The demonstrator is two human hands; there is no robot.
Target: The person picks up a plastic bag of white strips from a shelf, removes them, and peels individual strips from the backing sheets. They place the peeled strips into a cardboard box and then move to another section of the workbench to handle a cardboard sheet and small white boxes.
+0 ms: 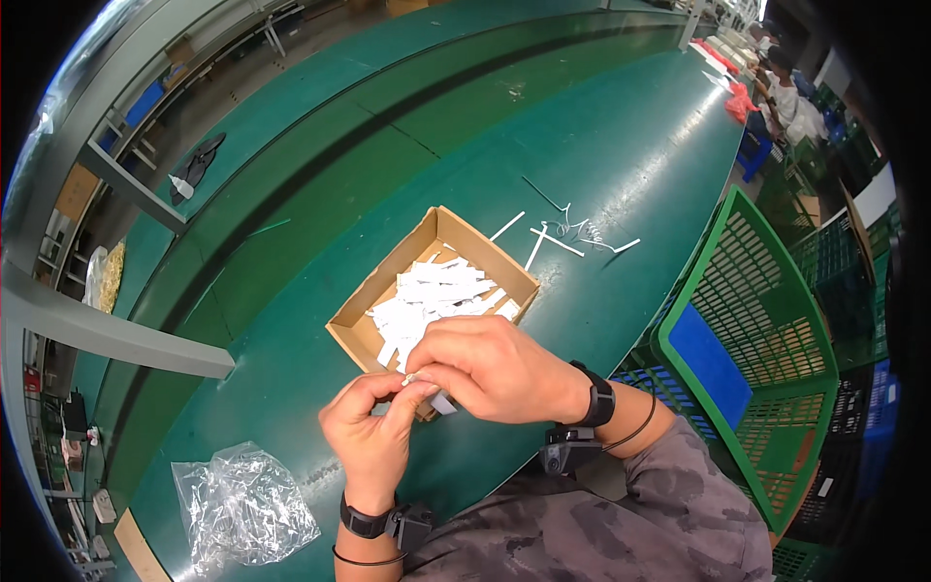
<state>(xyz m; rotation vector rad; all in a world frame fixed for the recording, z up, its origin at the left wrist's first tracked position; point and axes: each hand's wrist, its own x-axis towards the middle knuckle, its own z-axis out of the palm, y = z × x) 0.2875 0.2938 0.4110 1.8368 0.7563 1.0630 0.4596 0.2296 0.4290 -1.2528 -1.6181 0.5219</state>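
My left hand [370, 427] and my right hand [499, 369] meet at the near edge of an open cardboard box [388, 267]. Thumbs and fingertips of both are pinched together on a small whitish piece [409, 379], too small to name. Inside the box lies a loose heap of flat white strips [436, 291]. Below my right hand a white flap [443, 403] shows, partly covered by the fingers. The near corner of the box is hidden behind my hands.
The box stands on a long green table [582, 126]. Thin white strips and a curled wire [587, 231] lie beyond it. A clear plastic bag [247, 504] is at the near left, a green crate [747, 359] at the right. A grey metal post [116, 330] rises at left. People sit far right.
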